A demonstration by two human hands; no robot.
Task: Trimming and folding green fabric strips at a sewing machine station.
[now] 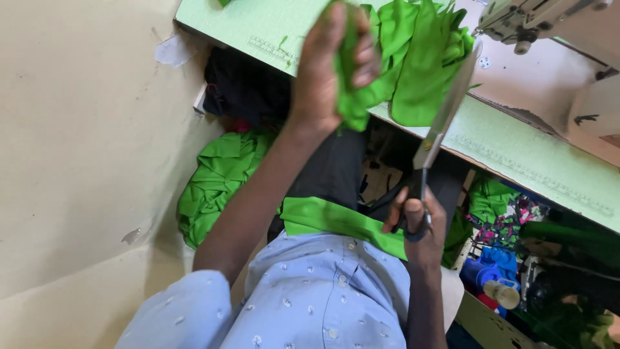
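Observation:
My left hand (323,68) is raised and grips a bunch of bright green fabric (413,58) that hangs over the edge of the green sewing table (516,155). My right hand (416,226) holds a pair of large scissors (442,123) by the handles, blades pointing up toward the fabric. The blades' tip lies against the right side of the green fabric. A folded green strip (336,223) lies across my lap, over my light blue shirt.
A sewing machine (536,19) stands at the table's far right. A heap of green cloth (216,184) lies on the floor by the beige wall. A box at lower right holds a blue jug (491,268), patterned scraps and dark items.

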